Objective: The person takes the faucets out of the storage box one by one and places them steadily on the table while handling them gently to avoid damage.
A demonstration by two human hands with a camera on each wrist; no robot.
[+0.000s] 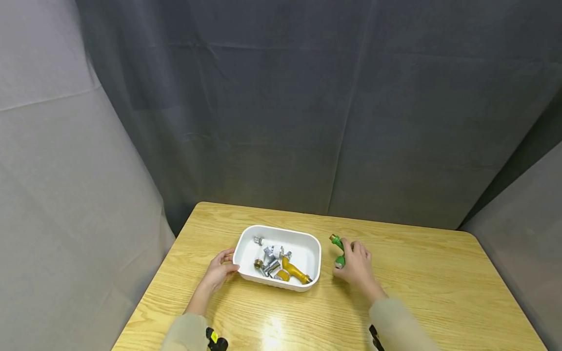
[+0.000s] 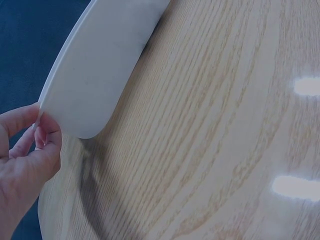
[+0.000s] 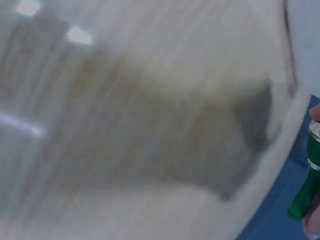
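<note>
A white plastic tray sits on the wooden table, holding several metal and plastic plumbing fittings. Its left end is gripped at the rim by my left hand, thumb and fingers pinching the edge; the left wrist view shows this pinch at the tray's corner. To the right of the tray, my right hand holds a green pipe fitting with a brass end. In the right wrist view only part of the green fitting shows, with a silver cap and fingers beside it at the frame's edge.
Inside the tray lie a yellow curved fitting, a chrome piece, a brass-ended fitting and a small silver connector. The wooden table extends right, with a dark grey curtain behind its back edge.
</note>
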